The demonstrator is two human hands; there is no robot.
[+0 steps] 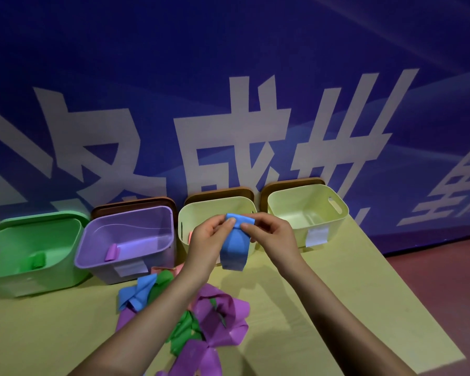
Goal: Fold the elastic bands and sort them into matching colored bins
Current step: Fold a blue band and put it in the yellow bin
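Observation:
Both my hands hold a blue elastic band (235,246) up in the air in front of the middle pale yellow bin (215,210). My left hand (212,237) pinches its folded top edge from the left, and my right hand (269,234) pinches it from the right. The band's lower part hangs down in a loop. A pile of loose bands (190,318) in purple, green, blue and pink lies on the table under my forearms. A green bin (30,253) holds a folded green band, and a purple bin (128,237) holds a folded purple one.
A second pale yellow bin (307,210) stands at the far right of the row, against a blue wall with large white characters. Brown lids lean behind the bins. The yellow table (350,294) ends at the right, with red floor (445,280) beyond.

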